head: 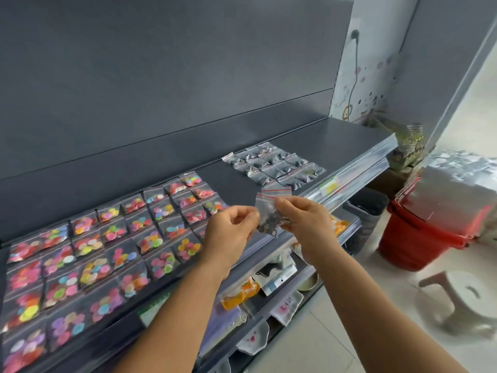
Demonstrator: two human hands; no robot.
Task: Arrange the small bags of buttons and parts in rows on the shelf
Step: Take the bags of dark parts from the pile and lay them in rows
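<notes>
Both hands hold a small clear zip bag of dark parts (270, 211) with a red seal line, above the front edge of the grey shelf (215, 170). My left hand (231, 232) pinches its left side. My right hand (304, 219) pinches its right side. A second bag seems to lie behind it. Several bags of coloured buttons (107, 243) lie in rows on the shelf's left part. On the right part of the shelf, several bags of dark parts (274, 165) form a smaller block of rows.
A lower shelf (269, 286) carries packets and small dishes. Stacked red buckets (419, 238) with plastic sheeting on top stand on the floor at right, beside a dark basket (368, 208) and a pale plastic stool (462, 297).
</notes>
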